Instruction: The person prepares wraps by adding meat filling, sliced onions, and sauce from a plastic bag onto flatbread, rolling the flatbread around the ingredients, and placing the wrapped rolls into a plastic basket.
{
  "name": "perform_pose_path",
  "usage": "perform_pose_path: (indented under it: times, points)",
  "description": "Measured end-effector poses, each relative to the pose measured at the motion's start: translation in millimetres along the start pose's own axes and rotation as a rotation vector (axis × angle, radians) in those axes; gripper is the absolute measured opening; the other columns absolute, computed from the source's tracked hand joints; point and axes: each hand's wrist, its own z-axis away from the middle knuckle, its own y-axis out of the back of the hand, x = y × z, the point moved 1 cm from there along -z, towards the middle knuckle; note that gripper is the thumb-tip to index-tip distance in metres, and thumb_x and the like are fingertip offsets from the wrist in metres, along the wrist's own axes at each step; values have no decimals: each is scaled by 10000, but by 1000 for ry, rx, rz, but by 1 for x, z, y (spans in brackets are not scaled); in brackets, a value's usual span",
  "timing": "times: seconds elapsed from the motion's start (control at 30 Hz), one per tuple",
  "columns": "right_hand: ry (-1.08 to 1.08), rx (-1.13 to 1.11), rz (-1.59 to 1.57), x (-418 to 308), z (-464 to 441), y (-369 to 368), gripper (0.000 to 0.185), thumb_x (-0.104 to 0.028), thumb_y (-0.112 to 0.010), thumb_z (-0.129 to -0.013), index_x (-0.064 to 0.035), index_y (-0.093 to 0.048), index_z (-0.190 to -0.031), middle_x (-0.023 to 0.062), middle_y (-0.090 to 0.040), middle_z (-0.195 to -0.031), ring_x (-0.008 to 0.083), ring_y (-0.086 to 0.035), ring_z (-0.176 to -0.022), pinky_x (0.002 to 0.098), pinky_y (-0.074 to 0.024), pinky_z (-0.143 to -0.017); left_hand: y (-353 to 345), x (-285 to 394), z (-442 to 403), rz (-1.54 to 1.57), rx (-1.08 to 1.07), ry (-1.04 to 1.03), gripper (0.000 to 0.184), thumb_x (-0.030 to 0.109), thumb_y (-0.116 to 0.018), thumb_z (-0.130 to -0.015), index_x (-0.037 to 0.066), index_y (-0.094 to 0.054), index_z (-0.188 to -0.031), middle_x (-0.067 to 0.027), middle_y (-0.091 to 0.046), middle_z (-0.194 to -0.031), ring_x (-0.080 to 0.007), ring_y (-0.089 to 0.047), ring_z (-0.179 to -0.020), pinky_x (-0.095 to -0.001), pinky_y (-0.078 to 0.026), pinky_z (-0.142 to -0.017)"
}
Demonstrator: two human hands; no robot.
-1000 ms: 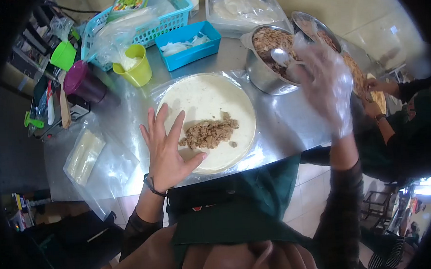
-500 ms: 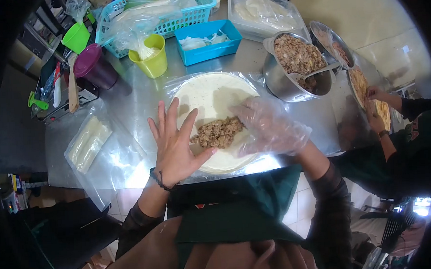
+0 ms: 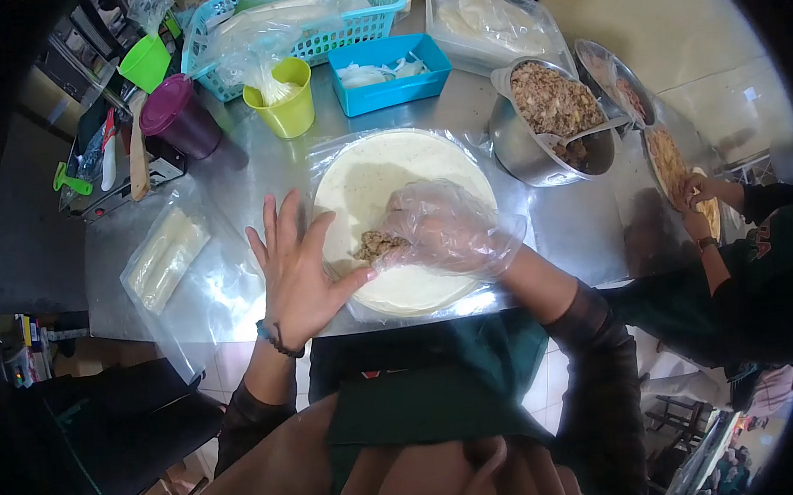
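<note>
A round, pale flatbread (image 3: 358,178) lies flat on a clear plastic sheet (image 3: 320,158) on a steel table (image 3: 573,231), its near rim just inside the table's front edge. A small heap of brown minced filling (image 3: 379,246) sits left of the round's middle, partly hidden by the right hand (image 3: 440,226). That hand, in a loose clear plastic glove, is cupped over the filling with its fingers bent — whether it grips any cannot be told. The bare left hand (image 3: 300,274) is open, fingers spread along the round's left edge, thumb reaching over the rim toward the heap. Left of it, bare steel shows as far as a plastic bag (image 3: 165,262) hanging past the front edge. Beyond the far rim, a strip of steel separates the round from a yellow-green cup (image 3: 286,118) and a blue box (image 3: 394,95). A steel pot (image 3: 520,149) stands close by the upper right, its spoon (image 3: 597,131) leaning over the rim. Farther right, a co-worker's hands (image 3: 700,203) are well apart.
</note>
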Motion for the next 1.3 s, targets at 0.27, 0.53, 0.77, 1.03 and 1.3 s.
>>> perform_pose_path:
  times: [0.27,0.53,0.77,1.03,1.3]
  points:
    - [15,152,-176,10,33,43,353,-99,-732,-696,-120,-671,-1043,50,-659,-912,241,-622,-878,372,-504,-749,-2,-11,-7,142,88,-110,542,326,-804,-592,117,-619,-1057,-162,-345,-1381,-446,-161,-1343,-665,-105,-1016]
    - [22,141,-149,12,31,42,331,-115,-726,-680,-113,-674,-1006,38,-636,-872,234,-615,-808,369,-495,-715,-2,-9,-9,183,50,-173,360,273,-821,-572,137,-522,-720,-81,-449,-1189,-426,-224,-1321,-668,-114,-997]
    - [-199,4,-87,-5,15,35,396,-205,-747,-681,-83,-629,-1038,93,-603,-953,266,-593,-898,386,-478,-780,-8,-9,-10,171,97,-109,372,285,-823,-584,136,-509,-717,-84,-452,-1158,-430,-249,-1301,-663,-116,-998]
    - [-81,-47,-60,-19,-3,32,409,-305,-694,-720,-59,-612,-1036,103,-564,-896,272,-582,-868,380,-459,-794,-10,-15,-9,213,91,-134,363,231,-802,-590,135,-503,-774,-102,-453,-1159,-434,-257,-1291,-649,-114,-1003]
    - [4,-58,-118,-18,-16,29,429,-330,-633,-785,-71,-592,-1124,101,-590,-981,254,-591,-937,361,-464,-813,-4,-13,-8,269,97,-159,348,150,-739,-601,144,-504,-857,-125,-457,-1184,-440,-253,-1291,-573,-154,-1010]
